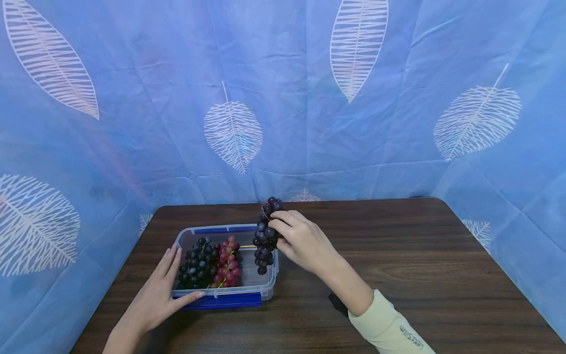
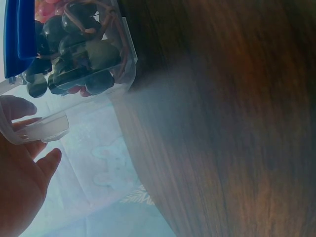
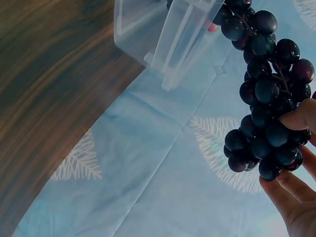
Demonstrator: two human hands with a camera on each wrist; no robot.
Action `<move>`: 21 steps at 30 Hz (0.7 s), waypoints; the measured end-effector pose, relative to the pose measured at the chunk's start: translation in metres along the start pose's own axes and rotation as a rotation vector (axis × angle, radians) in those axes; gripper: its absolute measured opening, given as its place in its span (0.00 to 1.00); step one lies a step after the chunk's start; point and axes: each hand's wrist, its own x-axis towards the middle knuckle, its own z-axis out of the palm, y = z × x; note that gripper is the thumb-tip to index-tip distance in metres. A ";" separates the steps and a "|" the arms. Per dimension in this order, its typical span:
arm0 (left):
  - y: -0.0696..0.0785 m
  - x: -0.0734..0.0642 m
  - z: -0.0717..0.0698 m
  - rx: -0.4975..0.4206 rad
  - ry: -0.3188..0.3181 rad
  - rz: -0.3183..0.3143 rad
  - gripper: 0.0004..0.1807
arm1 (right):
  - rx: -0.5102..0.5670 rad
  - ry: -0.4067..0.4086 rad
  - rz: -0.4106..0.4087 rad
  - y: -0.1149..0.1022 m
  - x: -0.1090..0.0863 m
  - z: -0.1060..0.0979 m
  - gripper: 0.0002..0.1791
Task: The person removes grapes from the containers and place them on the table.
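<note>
A bunch of dark purple grapes (image 1: pixel 264 236) hangs from my right hand (image 1: pixel 305 241), whose fingers and thumb grip it over the right end of a clear plastic container (image 1: pixel 269 291). In the right wrist view the thumb and fingers pinch the lower end of the dark grapes (image 3: pixel 269 94). My left hand (image 1: pixel 156 292) rests on the container's left side, fingers extended along the rim and thumb along the front edge. Inside lie a bunch of black-green grapes (image 1: pixel 196 263) on the left and a bunch of red grapes (image 1: pixel 227 263) beside it.
The container has blue clips (image 1: pixel 225 301) and stands on the left part of a dark wooden table (image 1: pixel 398 265). A small black object (image 1: pixel 338 304) lies partly under the right forearm. Behind the table hangs a blue cloth (image 1: pixel 292 123) with white leaf prints.
</note>
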 end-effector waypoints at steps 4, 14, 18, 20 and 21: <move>0.000 0.000 0.000 -0.003 0.004 0.000 0.66 | 0.012 0.026 0.025 0.006 -0.005 -0.007 0.19; 0.000 0.002 0.001 0.002 -0.002 -0.003 0.66 | -0.013 0.045 0.077 0.018 -0.014 -0.027 0.20; -0.001 0.002 0.001 0.007 -0.007 -0.005 0.66 | -0.020 0.046 0.095 0.023 -0.018 -0.033 0.21; -0.001 0.002 0.001 0.003 -0.011 -0.008 0.66 | -0.020 0.047 0.107 0.026 -0.021 -0.035 0.20; -0.001 0.002 0.001 0.000 -0.011 -0.008 0.66 | -0.015 0.047 0.114 0.027 -0.022 -0.036 0.20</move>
